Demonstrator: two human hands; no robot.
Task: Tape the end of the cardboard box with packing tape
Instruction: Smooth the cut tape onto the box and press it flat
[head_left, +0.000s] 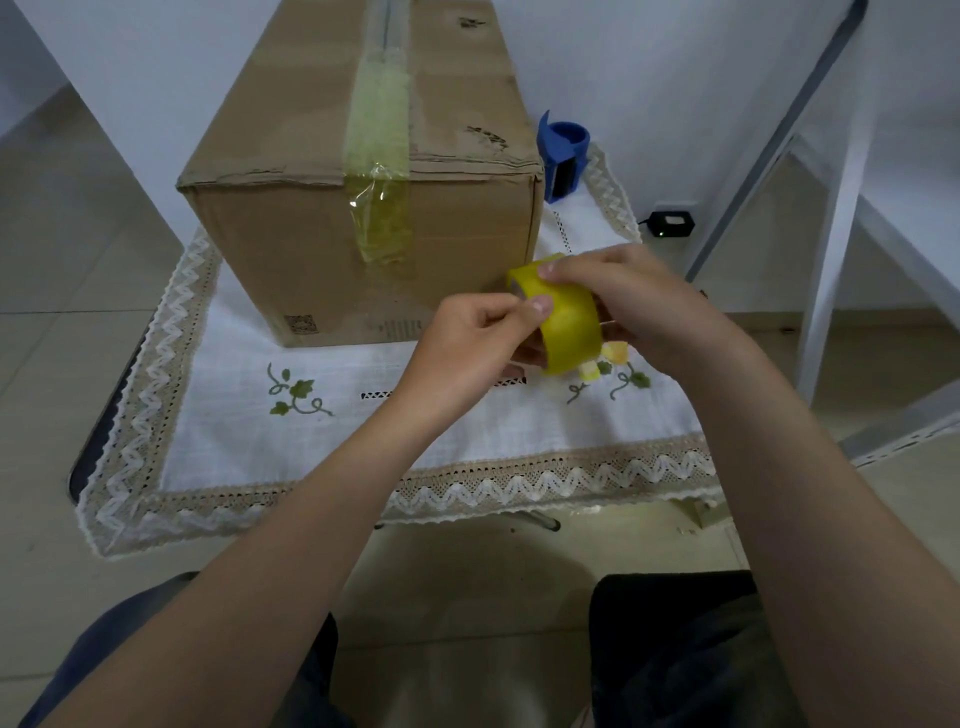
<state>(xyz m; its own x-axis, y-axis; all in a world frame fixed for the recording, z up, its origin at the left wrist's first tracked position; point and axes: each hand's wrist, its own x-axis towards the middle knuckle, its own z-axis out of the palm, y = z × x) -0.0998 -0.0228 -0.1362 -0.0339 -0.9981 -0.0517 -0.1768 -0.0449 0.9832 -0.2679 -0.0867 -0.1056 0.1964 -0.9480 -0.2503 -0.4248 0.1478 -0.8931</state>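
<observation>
Your right hand (631, 304) is wrapped around the yellow packing tape roll (563, 319), just in front of the cardboard box's (322, 249) near right corner, while your left hand (470, 345) is curled with its thumb pressed on the roll's outer face, apparently hunting for the loose end. The box sits on the cloth-covered desk (441, 431), a strip of tape already running over its top seam and down the near end. The roll looks light and stiff, but its film is probably thin, slick and clingy, so pinch the free end by its corner and keep it taut.
</observation>
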